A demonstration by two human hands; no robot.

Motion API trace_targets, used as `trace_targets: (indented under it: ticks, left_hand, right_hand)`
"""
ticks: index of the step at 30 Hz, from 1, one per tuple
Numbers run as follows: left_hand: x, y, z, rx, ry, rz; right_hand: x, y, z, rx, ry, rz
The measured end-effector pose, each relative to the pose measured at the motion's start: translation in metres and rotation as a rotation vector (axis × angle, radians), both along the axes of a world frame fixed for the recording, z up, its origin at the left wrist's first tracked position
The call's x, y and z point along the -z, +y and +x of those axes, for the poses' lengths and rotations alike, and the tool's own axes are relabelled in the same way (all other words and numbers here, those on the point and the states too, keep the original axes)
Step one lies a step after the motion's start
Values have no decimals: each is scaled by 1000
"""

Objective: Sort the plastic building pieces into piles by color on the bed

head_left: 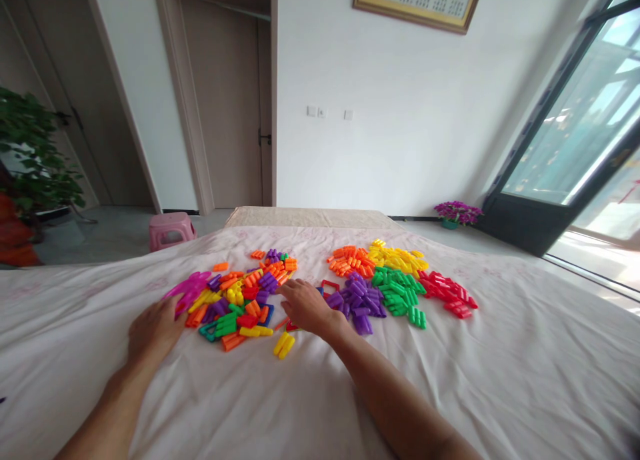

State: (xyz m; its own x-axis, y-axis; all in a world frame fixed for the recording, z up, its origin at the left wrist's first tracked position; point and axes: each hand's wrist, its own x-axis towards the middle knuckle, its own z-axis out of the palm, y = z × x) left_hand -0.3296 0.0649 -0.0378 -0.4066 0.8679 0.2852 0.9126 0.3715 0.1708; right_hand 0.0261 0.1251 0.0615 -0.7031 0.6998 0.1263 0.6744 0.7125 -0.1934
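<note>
A mixed pile of plastic building pieces (235, 297) in several colours lies on the bed sheet between my hands. My left hand (156, 325) is at the pile's left edge, against a magenta piece (190, 289); its fingers reach forward, apart from the thumb, with the tips partly hidden. At the pile's right side is my right hand (309, 305), palm down, its fingers loosely stretched toward a purple piece (269, 283). I see nothing held in it. A yellow piece (284, 345) lies alone in front of the pile.
Right of my right hand lie colour groups: purple pieces (359, 299), orange pieces (351, 261), green pieces (398, 288), yellow pieces (399, 258) and red pieces (447, 291). The wrinkled sheet (525, 360) lies beneath. Beyond stand a pink stool (171, 231) and a flower pot (450, 225).
</note>
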Motion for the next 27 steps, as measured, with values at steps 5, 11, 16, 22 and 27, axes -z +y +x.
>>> trace_targets:
  ticks: [5, 11, 16, 22, 27]
  left_hand:
    - [0, 1, -1, -1, -24, 7]
    - [2, 1, -4, 6, -31, 4]
    - [6, 3, -6, 6, -21, -5]
    - [9, 5, -8, 7, 3, 3]
    - [10, 5, -8, 6, 14, -4]
  right_hand:
    - [22, 4, -10, -66, 50, 15]
    - [41, 10, -26, -191, 74, 42]
    - [40, 9, -31, -199, 53, 64]
    - [35, 6, -26, 4, -12, 112]
    - [46, 11, -27, -3, 56, 100]
